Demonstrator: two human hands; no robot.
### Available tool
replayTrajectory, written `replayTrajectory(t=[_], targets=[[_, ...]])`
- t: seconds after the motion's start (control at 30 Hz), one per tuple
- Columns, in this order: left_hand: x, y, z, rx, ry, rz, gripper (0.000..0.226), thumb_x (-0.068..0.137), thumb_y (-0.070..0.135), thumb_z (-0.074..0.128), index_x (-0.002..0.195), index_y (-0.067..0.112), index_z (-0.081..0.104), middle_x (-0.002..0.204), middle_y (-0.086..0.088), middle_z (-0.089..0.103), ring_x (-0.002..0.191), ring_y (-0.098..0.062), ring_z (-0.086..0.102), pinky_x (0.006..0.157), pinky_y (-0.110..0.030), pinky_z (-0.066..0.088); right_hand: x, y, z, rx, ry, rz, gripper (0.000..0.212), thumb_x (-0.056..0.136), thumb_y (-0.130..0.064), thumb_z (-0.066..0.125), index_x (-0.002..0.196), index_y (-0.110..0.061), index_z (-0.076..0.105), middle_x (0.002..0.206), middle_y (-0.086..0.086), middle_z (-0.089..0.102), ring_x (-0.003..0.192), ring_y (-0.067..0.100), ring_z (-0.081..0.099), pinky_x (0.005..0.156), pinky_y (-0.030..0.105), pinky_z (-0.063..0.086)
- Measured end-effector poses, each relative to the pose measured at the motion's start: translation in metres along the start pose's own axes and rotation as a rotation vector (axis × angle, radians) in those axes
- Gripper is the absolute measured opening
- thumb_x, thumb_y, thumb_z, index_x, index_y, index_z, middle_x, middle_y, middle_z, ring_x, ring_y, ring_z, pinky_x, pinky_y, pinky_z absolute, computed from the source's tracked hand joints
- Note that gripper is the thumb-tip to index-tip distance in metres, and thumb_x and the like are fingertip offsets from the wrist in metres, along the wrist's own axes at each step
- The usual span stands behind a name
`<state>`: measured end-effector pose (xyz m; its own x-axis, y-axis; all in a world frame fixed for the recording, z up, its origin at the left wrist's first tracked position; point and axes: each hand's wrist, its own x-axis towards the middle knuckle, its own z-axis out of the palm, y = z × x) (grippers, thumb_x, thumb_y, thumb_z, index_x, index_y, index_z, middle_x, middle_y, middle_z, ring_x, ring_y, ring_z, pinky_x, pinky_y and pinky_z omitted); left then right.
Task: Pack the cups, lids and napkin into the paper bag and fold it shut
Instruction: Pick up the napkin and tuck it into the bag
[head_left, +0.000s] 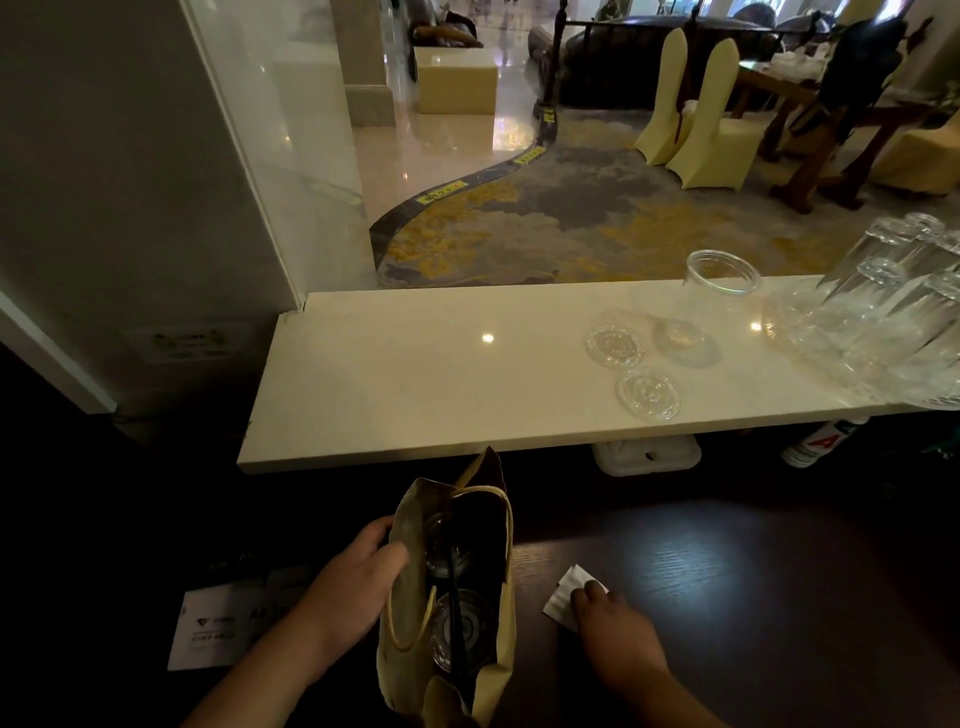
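A tan paper bag (402, 525) stands open on the dark table in front of me. Inside it I see two clear plastic cups (460, 631), one behind the other. My left hand (358, 574) grips the bag's left wall at the rim, thumb inside. My right hand (610, 618) rests on a white folded napkin (566, 592) lying on the table to the right of the bag; the fingers press on it. On the white counter beyond lie two clear lids (615, 345) (648, 393) and one clear cup (714, 301) on its side.
A white counter (415, 374) runs across above the dark table (753, 571). Stacked clear glasses (893, 301) crowd its right end. A white card (213, 626) lies left of the bag. A white box (647, 456) and a bottle (818, 444) sit under the counter edge.
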<state>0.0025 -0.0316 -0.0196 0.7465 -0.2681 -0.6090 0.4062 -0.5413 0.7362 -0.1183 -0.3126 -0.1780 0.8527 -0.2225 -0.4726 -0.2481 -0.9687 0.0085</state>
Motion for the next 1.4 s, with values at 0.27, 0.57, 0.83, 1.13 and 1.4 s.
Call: replayTrajectory(t=[0.27,0.57,0.83,1.13,1.4], targets=[[0.002,-0.003,0.0,-0.019,0.009,-0.009,0.026,0.1,0.028,0.051,0.114,0.043,0.067,0.101,-0.004,0.077,0.098,-0.023,0.071,0.085,-0.039,0.052,0.003,0.003,-0.01,-0.027,0.01,-0.015,0.028,0.101,-0.015,0.042,0.124,-0.018,0.057,0.136,0.003,0.054,0.117,0.025,0.06,0.089,0.039,0.052],[0.006,-0.005,0.0,-0.037,0.003,-0.017,0.029,0.099,0.029,0.052,0.122,0.042,0.064,0.1,-0.004,0.078,0.096,-0.024,0.073,0.088,-0.043,0.056,-0.01,0.01,-0.026,0.264,0.098,0.099,0.019,0.101,-0.031,0.041,0.106,-0.03,0.059,0.105,-0.006,0.068,0.093,0.007,0.064,0.07,0.02,0.043],[0.007,-0.003,0.0,-0.064,-0.012,-0.024,0.034,0.091,0.039,0.054,0.124,0.043,0.063,0.1,-0.003,0.078,0.097,-0.024,0.072,0.087,-0.044,0.056,-0.017,0.026,-0.062,0.448,0.242,0.23,0.022,0.084,-0.042,0.064,0.077,-0.024,0.051,0.068,-0.007,0.052,0.074,0.016,0.063,0.062,0.03,0.045],[0.01,-0.004,-0.002,-0.037,-0.028,-0.018,0.029,0.1,0.035,0.05,0.127,0.044,0.057,0.104,-0.005,0.076,0.098,-0.026,0.072,0.087,-0.045,0.058,-0.042,0.002,-0.134,0.668,0.452,0.181,0.016,0.08,-0.035,0.071,0.074,-0.027,0.058,0.063,-0.008,0.063,0.056,0.003,0.057,0.047,0.023,0.038],[0.011,-0.009,-0.004,-0.083,-0.021,-0.043,0.026,0.094,0.038,0.054,0.117,0.047,0.063,0.096,-0.004,0.08,0.094,-0.027,0.075,0.09,-0.05,0.059,-0.076,-0.033,-0.199,0.833,0.575,0.03,0.014,0.081,-0.023,0.072,0.075,-0.027,0.06,0.069,-0.012,0.065,0.056,0.007,0.058,0.047,0.019,0.041]])
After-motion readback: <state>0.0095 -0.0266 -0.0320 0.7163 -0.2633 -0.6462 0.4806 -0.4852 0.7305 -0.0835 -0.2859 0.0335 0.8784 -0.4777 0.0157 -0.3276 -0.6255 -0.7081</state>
